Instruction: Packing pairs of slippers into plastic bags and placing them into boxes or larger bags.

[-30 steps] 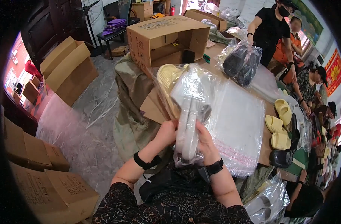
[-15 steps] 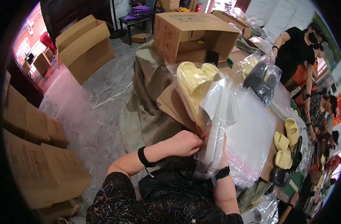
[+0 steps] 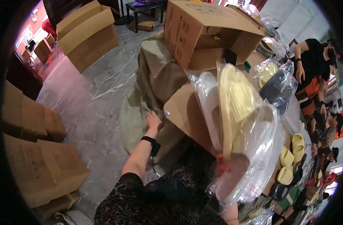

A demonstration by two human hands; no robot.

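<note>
The right hand [image 3: 221,165] grips bagged slide sandals [image 3: 235,99], fanned upward, long axes steep. The left hand's [image 3: 154,121] fingers spread slightly beside the cardboard's [image 3: 190,114] left corner.

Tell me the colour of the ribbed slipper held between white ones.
The ribbed slipper is pale yellow, clearest in the head view.

Nothing rly legible tbh. Dark print + square symbols can be seen on the side of the big open cardboard box [image 3: 209,17], w/ more print along its top. Blurry print lines can be spotted on the lower-left carton [image 3: 64,165] too, can't be read tho.
</note>
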